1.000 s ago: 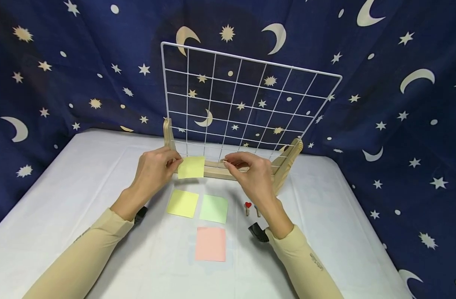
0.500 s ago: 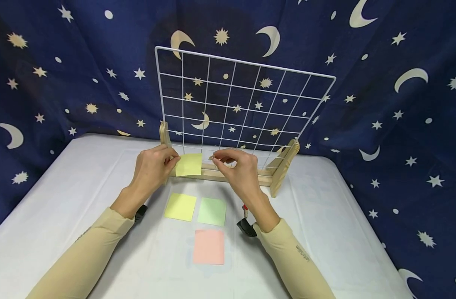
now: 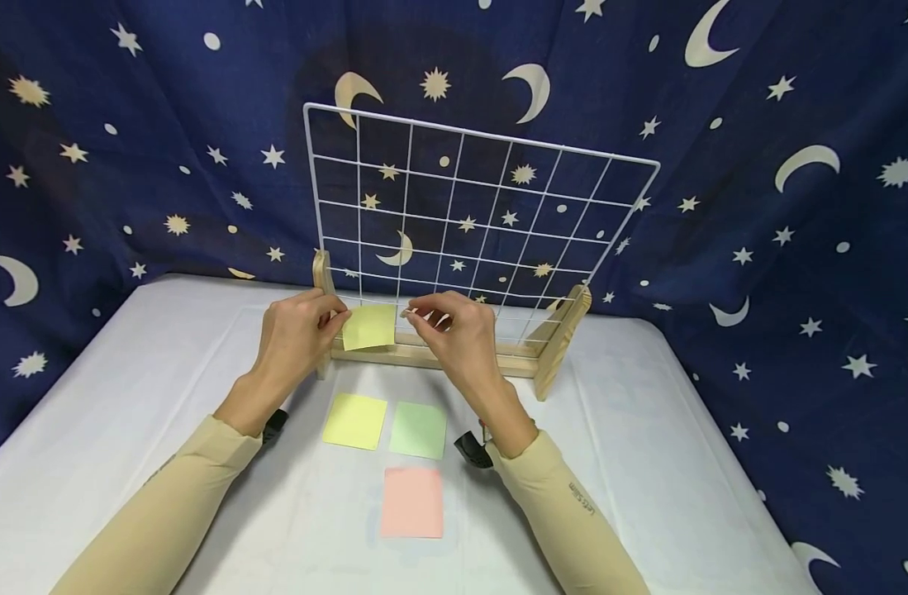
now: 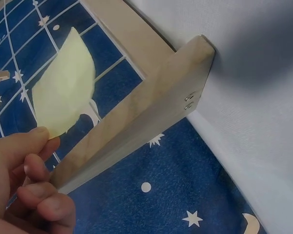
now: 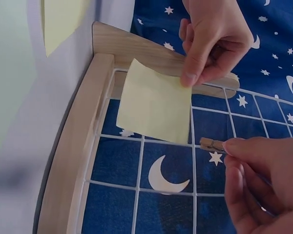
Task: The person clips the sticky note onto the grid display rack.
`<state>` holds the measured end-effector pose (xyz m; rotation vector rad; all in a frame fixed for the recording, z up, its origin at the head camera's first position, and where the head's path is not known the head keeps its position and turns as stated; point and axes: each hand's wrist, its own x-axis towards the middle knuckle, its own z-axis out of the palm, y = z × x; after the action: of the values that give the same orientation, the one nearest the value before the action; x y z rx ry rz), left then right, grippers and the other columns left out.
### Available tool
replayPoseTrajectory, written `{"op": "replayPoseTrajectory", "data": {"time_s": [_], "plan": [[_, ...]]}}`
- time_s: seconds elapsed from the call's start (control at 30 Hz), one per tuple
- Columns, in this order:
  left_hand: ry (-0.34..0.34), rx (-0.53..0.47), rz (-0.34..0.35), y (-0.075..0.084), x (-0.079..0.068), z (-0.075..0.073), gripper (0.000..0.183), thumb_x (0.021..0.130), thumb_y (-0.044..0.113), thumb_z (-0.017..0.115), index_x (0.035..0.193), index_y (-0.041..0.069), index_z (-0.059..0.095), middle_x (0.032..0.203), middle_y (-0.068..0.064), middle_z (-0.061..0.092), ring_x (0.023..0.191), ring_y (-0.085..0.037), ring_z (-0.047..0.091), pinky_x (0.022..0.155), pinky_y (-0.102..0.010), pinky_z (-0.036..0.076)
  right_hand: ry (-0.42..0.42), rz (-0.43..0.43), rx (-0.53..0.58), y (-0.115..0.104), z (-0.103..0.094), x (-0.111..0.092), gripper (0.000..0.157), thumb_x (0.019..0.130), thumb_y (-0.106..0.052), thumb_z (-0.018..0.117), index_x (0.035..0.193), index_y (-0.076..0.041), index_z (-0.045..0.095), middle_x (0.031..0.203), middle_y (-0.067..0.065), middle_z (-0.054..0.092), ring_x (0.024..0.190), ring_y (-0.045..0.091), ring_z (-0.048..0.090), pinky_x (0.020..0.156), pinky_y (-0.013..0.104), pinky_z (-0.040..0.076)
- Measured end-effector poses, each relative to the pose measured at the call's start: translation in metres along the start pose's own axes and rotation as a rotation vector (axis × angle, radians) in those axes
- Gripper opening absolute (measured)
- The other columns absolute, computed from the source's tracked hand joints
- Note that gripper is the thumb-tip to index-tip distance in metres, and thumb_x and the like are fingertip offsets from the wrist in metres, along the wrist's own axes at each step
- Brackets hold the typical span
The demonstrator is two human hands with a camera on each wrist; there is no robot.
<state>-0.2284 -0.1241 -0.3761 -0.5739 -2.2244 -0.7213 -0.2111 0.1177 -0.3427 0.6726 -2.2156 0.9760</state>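
Note:
My left hand (image 3: 293, 335) pinches a yellow sticky note (image 3: 368, 328) by its edge, just in front of the lower left of a white wire grid (image 3: 461, 178). In the left wrist view the note (image 4: 66, 83) looks curved, its edge between thumb and forefinger. Between the thumb and forefinger of my right hand (image 3: 461, 339) is a small wooden clothespin (image 5: 212, 145). The right wrist view has the clothespin close to the note's (image 5: 156, 102) lower corner, over the wires.
A wooden stand (image 3: 561, 343) holds the grid upright on the white-covered table (image 3: 647, 463). Before it lie a yellow note (image 3: 355, 421), a green note (image 3: 418, 430) and a pink note (image 3: 412, 502). Behind hangs a blue cloth (image 3: 223, 99) with moons and stars.
My right hand has moved left with the clothespin, closer to the yellow note. The left hand still holds the note in nearly the same place. The right forearm now covers the pegs on the table.

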Motion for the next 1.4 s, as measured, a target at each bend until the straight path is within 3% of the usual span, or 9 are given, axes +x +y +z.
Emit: {"op": "replayPoseTrajectory", "data": {"time_s": [0.27,0.6,1.1,1.4], "plan": [[0.038,0.015,0.005,-0.005,-0.003,0.000,0.009,0.083,0.005,0.088,0.080,0.007,0.079,0.064,-0.004,0.062,0.050,-0.016,0.052,0.049,-0.034,0.037,-0.007,-0.024,0.034,-0.002,0.014,0.003,0.009,0.089,-0.006,0.084,0.098,-0.005,0.083,0.085,0.006,0.077,0.070,0.015,0.073,0.064,0.023,0.059],[0.061,0.029,-0.001,-0.007,0.002,-0.002,0.009,0.084,0.007,0.087,0.081,0.008,0.078,0.065,-0.004,0.064,0.051,-0.017,0.055,0.049,-0.036,0.038,0.059,-0.088,0.007,-0.005,0.024,0.012,0.010,0.089,-0.001,0.082,0.099,-0.003,0.082,0.088,0.008,0.076,0.071,0.016,0.072,0.066,0.021,0.058],[0.086,0.028,-0.063,-0.008,0.000,0.005,0.006,0.087,0.007,0.085,0.086,0.005,0.079,0.064,-0.006,0.065,0.052,-0.018,0.054,0.050,-0.037,0.039,0.067,-0.080,0.010,-0.002,0.034,0.011,0.010,0.092,-0.004,0.080,0.102,-0.002,0.082,0.091,0.009,0.077,0.077,0.019,0.075,0.072,0.024,0.060],[0.102,0.028,-0.055,-0.009,-0.002,0.007,0.006,0.088,0.006,0.084,0.085,0.005,0.079,0.066,-0.005,0.067,0.052,-0.017,0.054,0.050,-0.038,0.038,0.100,-0.098,0.011,-0.002,0.038,0.010,0.008,0.091,-0.004,0.081,0.098,-0.001,0.083,0.090,0.009,0.077,0.076,0.018,0.075,0.071,0.026,0.061]]}}
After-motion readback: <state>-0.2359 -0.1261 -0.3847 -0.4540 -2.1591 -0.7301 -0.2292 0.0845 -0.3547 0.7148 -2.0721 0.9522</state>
